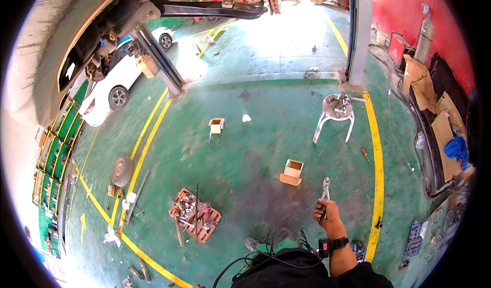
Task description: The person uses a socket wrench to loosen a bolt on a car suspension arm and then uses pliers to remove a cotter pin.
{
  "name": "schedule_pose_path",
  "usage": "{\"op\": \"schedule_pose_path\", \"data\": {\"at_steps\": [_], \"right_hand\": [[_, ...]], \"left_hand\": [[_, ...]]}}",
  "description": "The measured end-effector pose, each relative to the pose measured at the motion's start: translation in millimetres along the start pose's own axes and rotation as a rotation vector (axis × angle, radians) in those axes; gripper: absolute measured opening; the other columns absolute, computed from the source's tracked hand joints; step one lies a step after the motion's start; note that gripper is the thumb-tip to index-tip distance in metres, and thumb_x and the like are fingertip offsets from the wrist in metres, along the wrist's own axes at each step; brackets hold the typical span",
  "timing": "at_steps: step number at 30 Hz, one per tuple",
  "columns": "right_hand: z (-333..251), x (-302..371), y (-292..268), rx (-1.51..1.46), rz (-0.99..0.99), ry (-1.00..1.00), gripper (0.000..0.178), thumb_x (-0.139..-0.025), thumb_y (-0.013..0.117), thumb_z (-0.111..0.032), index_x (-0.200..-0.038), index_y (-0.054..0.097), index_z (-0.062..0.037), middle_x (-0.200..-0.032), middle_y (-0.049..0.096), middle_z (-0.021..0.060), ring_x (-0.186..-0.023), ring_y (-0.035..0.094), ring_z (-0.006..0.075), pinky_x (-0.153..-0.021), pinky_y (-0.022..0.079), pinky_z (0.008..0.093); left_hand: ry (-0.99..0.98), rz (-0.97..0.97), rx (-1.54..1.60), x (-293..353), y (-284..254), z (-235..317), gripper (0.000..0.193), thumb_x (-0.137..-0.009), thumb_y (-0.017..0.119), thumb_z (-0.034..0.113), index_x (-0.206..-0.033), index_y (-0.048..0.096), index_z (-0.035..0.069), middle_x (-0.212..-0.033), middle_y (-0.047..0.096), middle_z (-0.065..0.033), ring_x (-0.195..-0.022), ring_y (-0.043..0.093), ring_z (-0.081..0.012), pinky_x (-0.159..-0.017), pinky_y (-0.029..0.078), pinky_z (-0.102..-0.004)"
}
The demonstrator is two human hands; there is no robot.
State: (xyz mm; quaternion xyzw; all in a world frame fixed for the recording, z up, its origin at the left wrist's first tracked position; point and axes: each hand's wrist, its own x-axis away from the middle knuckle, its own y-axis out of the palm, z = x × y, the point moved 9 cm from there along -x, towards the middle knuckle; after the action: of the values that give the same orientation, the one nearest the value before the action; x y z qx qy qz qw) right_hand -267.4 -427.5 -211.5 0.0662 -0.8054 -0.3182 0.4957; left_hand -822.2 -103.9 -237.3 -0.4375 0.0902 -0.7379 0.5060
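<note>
My right hand (328, 214) is closed around the handles of metal pliers (326, 185), whose jaws point up and away from me over the floor. A dark band with a small box is strapped round that wrist. No clear part of my left hand shows. Beyond the pliers, to the left, an open cardboard box (292, 171) lies on the green floor. Farther left is a reddish tool tray (196, 215) full of loose tools, with a long bar lying across it.
A raised vehicle's underside (204, 6) hangs overhead. A white stool (337, 109) carries tools and parts. A screwdriver (364, 154) lies by the right yellow line. Elsewhere are a small box (217, 125), a wheel (121, 171), a lift post (162, 65) and cardboard (444, 144) along the red wall.
</note>
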Motion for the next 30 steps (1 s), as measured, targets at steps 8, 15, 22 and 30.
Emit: {"op": "schedule_pose_path", "data": {"at_steps": [8, 15, 22, 30], "right_hand": [[-14, 3, -4, 0.048, 0.015, -0.065, 0.011, -0.086, 0.059, -0.013, -0.082, 0.049, -0.0097, -0.064, 0.044, -0.0003, -0.048, 0.037, 0.0102, -0.043, 0.031, 0.0255], [-78, 23, 36, 0.466, 0.004, -0.51, 0.011, -0.089, 0.059, -0.013, -0.088, 0.053, -0.0038, -0.064, 0.048, 0.0029, -0.047, 0.048, 0.0133, -0.04, 0.04, 0.03], [-182, 138, 203, 1.159, 0.114, -1.374, 0.025, -0.088, 0.061, -0.013, -0.104, 0.055, 0.0047, -0.074, 0.06, 0.0209, -0.068, 0.063, 0.0351, -0.061, 0.047, 0.0422], [-258, 281, 406, 1.433, 0.32, -2.104, 0.036, -0.075, 0.062, -0.009, -0.111, 0.056, -0.0045, -0.088, 0.061, 0.0213, -0.077, 0.063, 0.0417, -0.069, 0.053, 0.0481]], "left_hand": [[0.063, -0.036, -0.218, 1, 10, -7, 0.014, -0.085, 0.057, 0.018, -0.094, 0.06, 0.008, -0.081, 0.061, -0.0127, -0.078, 0.059, -0.0298, -0.067, 0.046, -0.0434], [0.127, -0.036, -0.356, 6, 2, -16, 0.013, -0.089, 0.053, 0.018, -0.097, 0.06, 0.01, -0.082, 0.061, -0.0122, -0.079, 0.059, -0.0288, -0.066, 0.045, -0.0432], [0.71, 0.113, -0.737, -29, -7, 3, 0.017, -0.093, 0.05, 0.023, -0.102, 0.06, 0.011, -0.091, 0.061, -0.0127, -0.085, 0.059, -0.0256, -0.068, 0.046, -0.0427], [-0.262, 0.071, 0.556, -183, 30, 3, 0.024, -0.086, 0.053, 0.025, -0.077, 0.054, 0.002, -0.063, 0.057, -0.0115, -0.049, 0.057, -0.0256, -0.039, 0.043, -0.0388]]}}
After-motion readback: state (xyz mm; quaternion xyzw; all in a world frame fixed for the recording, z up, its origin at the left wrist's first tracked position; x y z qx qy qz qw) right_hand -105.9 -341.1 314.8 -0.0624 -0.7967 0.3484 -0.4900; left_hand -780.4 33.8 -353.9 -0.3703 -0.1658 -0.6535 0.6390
